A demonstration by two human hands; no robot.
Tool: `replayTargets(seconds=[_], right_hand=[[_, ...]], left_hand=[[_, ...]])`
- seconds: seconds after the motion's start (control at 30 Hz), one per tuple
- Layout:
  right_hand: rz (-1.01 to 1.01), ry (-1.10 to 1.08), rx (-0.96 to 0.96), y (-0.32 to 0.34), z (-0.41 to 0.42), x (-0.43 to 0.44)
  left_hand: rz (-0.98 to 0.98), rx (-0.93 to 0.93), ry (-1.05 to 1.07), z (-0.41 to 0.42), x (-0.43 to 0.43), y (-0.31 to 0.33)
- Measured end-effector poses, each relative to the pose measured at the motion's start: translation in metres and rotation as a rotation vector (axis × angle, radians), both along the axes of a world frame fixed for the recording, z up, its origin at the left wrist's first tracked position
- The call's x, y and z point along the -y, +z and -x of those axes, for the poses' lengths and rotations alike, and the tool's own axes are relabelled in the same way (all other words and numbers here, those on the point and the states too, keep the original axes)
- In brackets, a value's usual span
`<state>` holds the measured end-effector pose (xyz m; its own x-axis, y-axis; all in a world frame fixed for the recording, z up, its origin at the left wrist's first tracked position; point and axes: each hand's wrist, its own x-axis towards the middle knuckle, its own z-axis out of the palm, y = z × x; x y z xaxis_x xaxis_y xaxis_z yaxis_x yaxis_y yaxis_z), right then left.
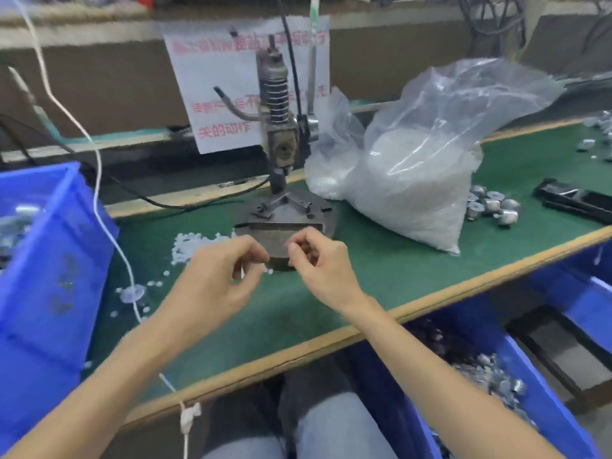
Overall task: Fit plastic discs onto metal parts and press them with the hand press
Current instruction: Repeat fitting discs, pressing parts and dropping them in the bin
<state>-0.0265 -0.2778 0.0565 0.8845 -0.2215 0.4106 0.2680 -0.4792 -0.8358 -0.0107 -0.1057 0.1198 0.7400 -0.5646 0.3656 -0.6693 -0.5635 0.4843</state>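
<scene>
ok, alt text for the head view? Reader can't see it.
A person's left hand and right hand, both curled, hover close together in front of a hand press on a green bench; whether they hold anything is too blurred to tell. White discs lie scattered left of the press, and a clear bag of white pieces sits to its right.

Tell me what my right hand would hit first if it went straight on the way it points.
Probably the hand press base, just beyond the curled fingers of the right hand, though depth is unclear.
</scene>
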Motion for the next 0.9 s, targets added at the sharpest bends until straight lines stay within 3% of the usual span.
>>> replayTargets(seconds=[0.1,0.23,0.4,0.5,0.6,0.67,0.77,0.9], right_hand=[[0.083,0.185,0.025,0.014,-0.021,-0.053],[0.219,0.453,0.062,0.04,-0.04,-0.129],[0.313,0.792,0.304,0.081,-0.039,-0.218],[0.462,1.058,0.236,0.093,-0.036,-0.256],[1.014,1.024,0.025,0.093,-0.041,-0.282],[1.234,0.997,-0.05,0.097,-0.045,-0.293],[1.349,1.006,-0.135,0.099,-0.048,-0.306],[1.472,0.993,-0.229,0.094,-0.052,-0.32]], left_hand=[[-0.122,0.08,0.157,0.017,-0.056,0.016],[-0.385,0.229,0.164,0.056,-0.123,0.039],[-0.252,0.161,0.398,0.067,-0.208,0.058],[-0.174,-0.055,0.532,0.065,-0.24,0.047],[-0.412,-0.378,0.493,0.054,-0.258,0.032],[-0.558,-0.547,0.418,0.04,-0.263,0.029],[-0.785,-0.651,0.316,0.019,-0.257,0.024],[-0.943,-0.829,0.246,0.001,-0.241,0.004]])
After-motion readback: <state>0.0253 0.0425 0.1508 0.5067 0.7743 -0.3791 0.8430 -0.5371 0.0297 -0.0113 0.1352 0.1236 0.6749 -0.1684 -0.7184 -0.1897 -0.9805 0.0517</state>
